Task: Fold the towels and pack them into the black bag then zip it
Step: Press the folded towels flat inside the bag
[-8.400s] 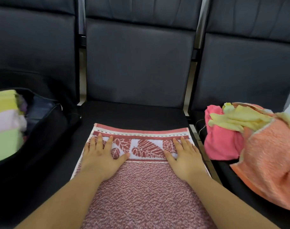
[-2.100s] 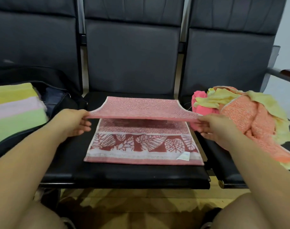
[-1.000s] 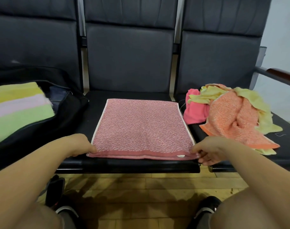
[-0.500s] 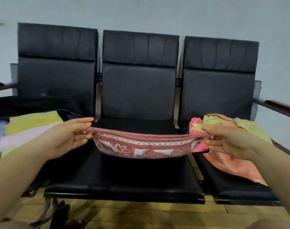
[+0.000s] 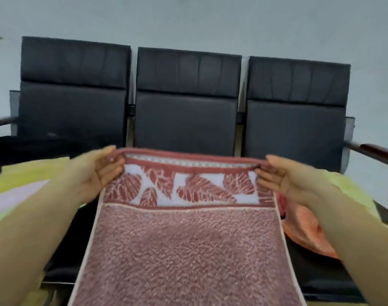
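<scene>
The towel (image 5: 184, 235) hangs in the air in front of the middle seat of the bench (image 5: 186, 120), held up by its two top corners and spread flat toward the camera. It is a dusty-pink terry cloth with a nubbly looped pile over most of its face, a pale narrow edging down both sides, and near the top a woven band of dark red leaves on a whitish ground, capped by a red hem with a dotted stripe. The left hand (image 5: 95, 175) pinches the top left corner between thumb and fingers; the right hand (image 5: 283, 175) pinches the top right corner the same way, palm turned inward.

The bench has three black padded seats with smooth, leather-like backs. On the left seat lie folded towels (image 5: 23, 186) in soft yellow, lilac and green layers; the bag around them is too dark and blurred to make out. On the right seat sits a loose heap of cloths (image 5: 305, 226), orange and yellow.
</scene>
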`<state>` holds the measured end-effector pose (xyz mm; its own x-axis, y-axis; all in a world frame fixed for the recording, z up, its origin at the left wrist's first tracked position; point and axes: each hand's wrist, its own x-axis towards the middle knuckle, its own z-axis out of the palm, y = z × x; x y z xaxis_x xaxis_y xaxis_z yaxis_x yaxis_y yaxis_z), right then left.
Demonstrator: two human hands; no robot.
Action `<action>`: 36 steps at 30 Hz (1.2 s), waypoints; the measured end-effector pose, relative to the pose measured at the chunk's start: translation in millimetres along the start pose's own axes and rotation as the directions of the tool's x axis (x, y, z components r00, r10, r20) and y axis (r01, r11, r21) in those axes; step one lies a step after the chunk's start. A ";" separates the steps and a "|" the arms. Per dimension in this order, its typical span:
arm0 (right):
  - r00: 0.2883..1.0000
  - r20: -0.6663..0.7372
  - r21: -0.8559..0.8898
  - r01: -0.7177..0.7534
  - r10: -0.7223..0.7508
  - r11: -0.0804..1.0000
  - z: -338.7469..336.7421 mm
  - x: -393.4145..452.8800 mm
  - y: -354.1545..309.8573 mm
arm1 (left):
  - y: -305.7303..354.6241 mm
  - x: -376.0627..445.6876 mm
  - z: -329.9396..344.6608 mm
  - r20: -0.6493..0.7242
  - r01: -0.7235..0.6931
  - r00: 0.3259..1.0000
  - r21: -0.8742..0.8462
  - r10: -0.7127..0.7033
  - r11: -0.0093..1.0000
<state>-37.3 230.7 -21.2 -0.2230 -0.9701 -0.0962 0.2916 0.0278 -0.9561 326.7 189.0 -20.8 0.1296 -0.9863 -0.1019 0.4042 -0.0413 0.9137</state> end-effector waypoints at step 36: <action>0.953 -0.068 -0.480 -0.292 0.296 0.827 -34.1 64.2 79.5 | -72.9 46.5 -43.5 0.102 -0.027 0.992 0.732 -0.070 0.681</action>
<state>-60.1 178.9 -112.8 -0.1893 -0.8995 -0.3937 -0.1404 0.4216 -0.8958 342.6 153.1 -109.3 0.0080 -0.9921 -0.1253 -0.3908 -0.1184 0.9128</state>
